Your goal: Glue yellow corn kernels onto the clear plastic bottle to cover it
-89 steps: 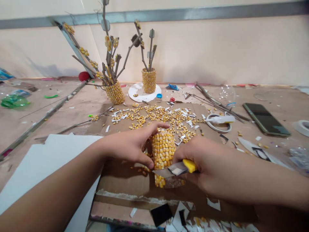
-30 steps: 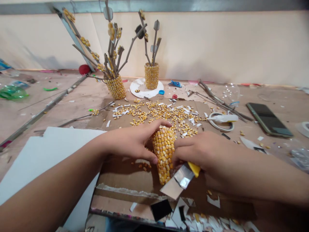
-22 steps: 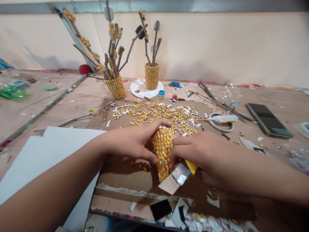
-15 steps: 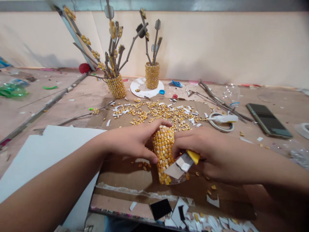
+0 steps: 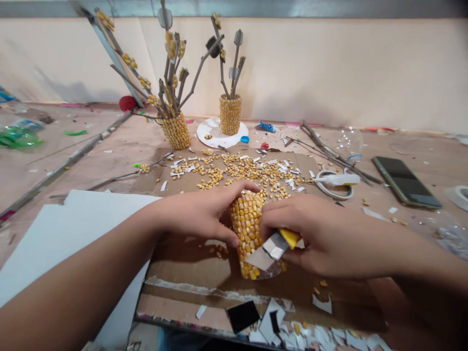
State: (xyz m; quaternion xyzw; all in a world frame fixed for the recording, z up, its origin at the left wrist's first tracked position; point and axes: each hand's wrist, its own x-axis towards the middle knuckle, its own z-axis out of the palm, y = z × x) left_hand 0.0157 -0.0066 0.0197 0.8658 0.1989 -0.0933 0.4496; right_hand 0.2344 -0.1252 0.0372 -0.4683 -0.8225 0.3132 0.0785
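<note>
The cup (image 5: 246,224), faced with rows of corn kernels, is placed between both hands on the near part of the cardboard (image 5: 186,263). Its long axis is close to upright, the top leaning slightly leftward; whether the base rests flat cannot be told. At the lower right a bare, clear patch (image 5: 273,272) is left without kernels.

The cup is gripped by the left hand (image 5: 204,213): its thumb is pressed to the near left side, its forefinger hooked over the top, the two set wide apart around the wall. The other fingers are hidden.

A knife (image 5: 275,246) with some yellow on its handle is held in the curled right hand (image 5: 310,226), whose fingertips lie against or just beside the cup's right side. The blade is pointed leftward and toward the viewer, across the lower front of the cup, slanting to its long axis; contact cannot be confirmed. The bare patch lies directly beneath the blade, nearer the right hand than the left.

Beyond the cup, loose kernels (image 5: 252,166) are strewn among paper scraps. Farther right, a glue bottle (image 5: 338,180) is laid over a tape roll (image 5: 334,197), near a phone (image 5: 406,182).
</note>
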